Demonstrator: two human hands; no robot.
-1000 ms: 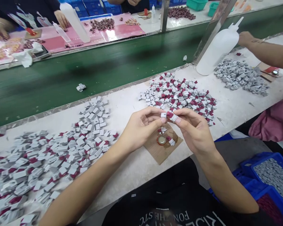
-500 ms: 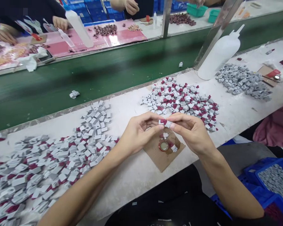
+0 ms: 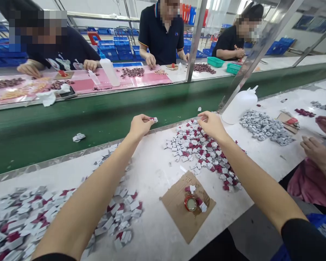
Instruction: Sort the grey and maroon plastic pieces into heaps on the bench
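Note:
My left hand [image 3: 140, 127] is stretched out near the far edge of the bench, its fingertips closed on a small grey-and-maroon plastic piece [image 3: 154, 119]. To the right, my right hand [image 3: 212, 125] hovers at the far end of a pile of grey-and-maroon pieces [image 3: 184, 139]. Its thumb and fingers are pinched together; what they hold, if anything, is too small to make out. Between my forearms lies a brown cardboard square [image 3: 176, 206]. On it are a red-rimmed bottle cap [image 3: 190, 203] and two grey-and-maroon pieces [image 3: 203, 206].
Another heap of grey-and-maroon pieces [image 3: 24, 217] spreads under my left forearm. A green belt [image 3: 111, 117] runs beyond the bench, with a loose grey piece [image 3: 79, 137] on it. A white bottle [image 3: 237, 107] leans by a metal post. Co-workers sit opposite; another person's hands [image 3: 316, 150] are at right.
My hands have moved apart and forward, away from above the cardboard. The piece both were holding appears to be in my left hand now. The view has tilted up.

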